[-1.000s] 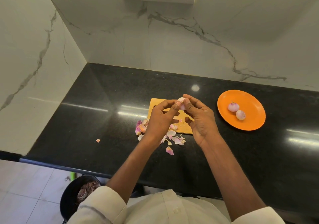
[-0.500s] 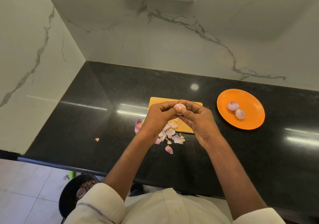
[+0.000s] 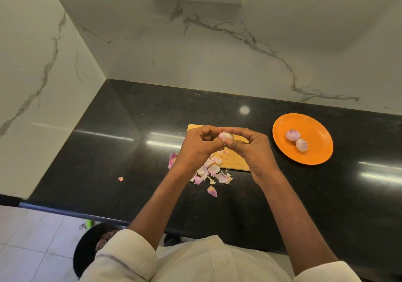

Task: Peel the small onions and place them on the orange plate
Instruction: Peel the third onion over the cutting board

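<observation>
Pale pink and nearly bare, the small onion (image 3: 225, 136) sits pinched between both of my hands, raised above the wooden cutting board (image 3: 233, 162). My left hand (image 3: 199, 146) curls its fingers around the onion's left side, and my right hand (image 3: 252, 148) closes on it from the other side, thumb tip pressed against its lower edge. Both sets of fingers are drawn in tight on the bulb; neither is spread.

I judge this to be the peeling step, and late in it: the part of the onion I can see looks smooth and light, though the fingers hide most of it, so I cannot tell whether a last scrap of skin clings underneath. Loose peels (image 3: 210, 173) lie heaped on the near edge of the board and spill onto the black counter (image 3: 130, 151), with one stray flake (image 3: 120, 179) off to the left.

The orange plate (image 3: 317, 153) lies to the right of the board, apart from it, and already carries two peeled onions (image 3: 297, 139).

Next, I reckon, I need to strip off whatever skin remains, let the left hand release, and carry the bulb rightward in the right hand to set it on bare plate beside the other two, gently enough that none rolls off.
</observation>
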A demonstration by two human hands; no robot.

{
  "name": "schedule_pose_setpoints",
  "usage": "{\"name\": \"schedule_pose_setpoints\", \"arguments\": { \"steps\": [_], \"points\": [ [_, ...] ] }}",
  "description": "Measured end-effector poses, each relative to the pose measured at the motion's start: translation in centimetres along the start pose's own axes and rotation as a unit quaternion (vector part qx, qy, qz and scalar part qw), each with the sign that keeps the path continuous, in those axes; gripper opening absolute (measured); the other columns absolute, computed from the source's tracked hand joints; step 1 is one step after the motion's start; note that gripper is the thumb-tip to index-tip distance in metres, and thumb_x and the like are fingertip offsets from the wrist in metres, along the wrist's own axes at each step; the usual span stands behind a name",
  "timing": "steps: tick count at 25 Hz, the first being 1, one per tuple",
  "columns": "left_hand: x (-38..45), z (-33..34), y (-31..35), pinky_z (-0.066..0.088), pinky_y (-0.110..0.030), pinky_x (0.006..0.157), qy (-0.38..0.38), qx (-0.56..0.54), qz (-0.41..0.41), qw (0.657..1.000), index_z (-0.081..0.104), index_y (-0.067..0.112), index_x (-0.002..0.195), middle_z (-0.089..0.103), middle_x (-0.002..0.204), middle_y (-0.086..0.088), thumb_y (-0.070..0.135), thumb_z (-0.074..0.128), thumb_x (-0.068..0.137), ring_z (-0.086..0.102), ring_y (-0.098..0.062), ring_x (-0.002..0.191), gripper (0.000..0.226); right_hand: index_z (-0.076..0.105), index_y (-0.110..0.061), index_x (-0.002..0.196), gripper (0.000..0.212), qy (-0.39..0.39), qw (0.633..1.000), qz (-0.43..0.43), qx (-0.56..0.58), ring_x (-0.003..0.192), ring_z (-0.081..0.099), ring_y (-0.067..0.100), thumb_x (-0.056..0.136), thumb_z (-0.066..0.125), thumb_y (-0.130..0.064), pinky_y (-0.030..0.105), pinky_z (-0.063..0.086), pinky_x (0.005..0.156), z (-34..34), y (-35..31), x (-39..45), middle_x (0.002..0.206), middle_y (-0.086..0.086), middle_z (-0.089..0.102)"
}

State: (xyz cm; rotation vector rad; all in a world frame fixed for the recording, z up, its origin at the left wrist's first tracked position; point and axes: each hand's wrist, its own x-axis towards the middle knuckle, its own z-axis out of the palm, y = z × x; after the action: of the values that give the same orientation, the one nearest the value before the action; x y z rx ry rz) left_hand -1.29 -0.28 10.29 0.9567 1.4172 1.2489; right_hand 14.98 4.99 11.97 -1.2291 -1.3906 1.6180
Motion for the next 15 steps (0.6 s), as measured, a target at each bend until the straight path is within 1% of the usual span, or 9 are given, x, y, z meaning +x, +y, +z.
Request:
{"name": "schedule_pose_setpoints", "arguments": {
  "steps": [2,3,4,8,11,12,15],
  "points": [
    [0.1,0.1,-0.1,0.062,-0.049,0.102,0.006,0.004,0.003,1.0,0.079,0.01,0.122,0.082,0.11,-0.007,0.014,0.079,0.097,0.079,-0.023,0.106,0.025,0.08,-0.017,0.116,0.029,-0.005,1.0,-0.009,-0.017,0.09,0.065,-0.02,0.088,0.081,-0.008,0.007,0.048,0.069,-0.1,0.1,0.3,0.113,-0.012,0.076],
    [0.2,0.3,-0.2,0.063,-0.049,0.101,0.011,0.008,0.006,1.0,0.079,0.01,0.121,0.083,0.108,-0.006,0.014,0.08,0.096,0.08,-0.023,0.105,0.025,0.081,-0.017,0.115,0.029,-0.005,1.0,-0.01,-0.021,0.091,0.064,-0.022,0.087,0.082,-0.009,0.005,0.048,0.067,-0.1,0.2,0.5,0.115,-0.011,0.076],
    [0.2,0.4,-0.3,0.063,-0.05,0.1,0.019,0.014,0.008,1.0,0.08,0.01,0.119,0.083,0.105,-0.006,0.015,0.081,0.095,0.08,-0.023,0.103,0.025,0.081,-0.018,0.113,0.027,-0.005,1.0,-0.008,-0.024,0.093,0.063,-0.022,0.087,0.083,-0.012,0.006,0.047,0.068,-0.1,0.2,0.6,0.115,-0.011,0.076],
    [0.2,1.0,-0.8,0.064,-0.052,0.096,0.055,0.018,0.0,0.998,0.081,0.011,0.116,0.083,0.1,-0.006,0.016,0.084,0.092,0.081,-0.023,0.097,0.024,0.084,-0.023,0.107,0.024,0.0,1.0,0.011,-0.029,0.106,0.062,-0.007,0.084,0.086,-0.017,0.02,0.043,0.083,0.0,0.4,1.2,0.108,-0.015,0.079],
    [0.2,1.1,-0.7,0.065,-0.05,0.094,0.07,0.009,-0.01,0.997,0.082,0.011,0.112,0.083,0.097,-0.007,0.015,0.085,0.091,0.081,-0.023,0.095,0.022,0.084,-0.023,0.108,0.025,-0.009,0.999,0.03,-0.018,0.107,0.065,-0.007,0.084,0.086,-0.015,0.022,0.047,0.081,0.0,0.6,1.6,0.107,-0.016,0.079],
    [0.3,1.1,-0.8,0.066,-0.05,0.094,0.075,0.007,-0.012,0.997,0.082,0.011,0.112,0.083,0.098,-0.007,0.014,0.084,0.091,0.081,-0.024,0.095,0.021,0.084,-0.023,0.108,0.026,-0.01,0.999,0.035,-0.012,0.111,0.064,-0.002,0.084,0.086,-0.014,0.023,0.048,0.082,0.0,0.7,1.6,0.108,-0.015,0.08],
    [0.3,1.2,-0.8,0.065,-0.05,0.094,0.081,-0.001,-0.015,0.997,0.083,0.011,0.113,0.083,0.1,-0.007,0.013,0.083,0.091,0.081,-0.025,0.097,0.022,0.084,-0.022,0.109,0.027,-0.007,0.999,0.043,-0.004,0.121,0.063,0.009,0.085,0.084,-0.011,0.033,0.053,0.093,0.0,1.1,1.9,0.109,-0.011,0.08]
  ]
}}
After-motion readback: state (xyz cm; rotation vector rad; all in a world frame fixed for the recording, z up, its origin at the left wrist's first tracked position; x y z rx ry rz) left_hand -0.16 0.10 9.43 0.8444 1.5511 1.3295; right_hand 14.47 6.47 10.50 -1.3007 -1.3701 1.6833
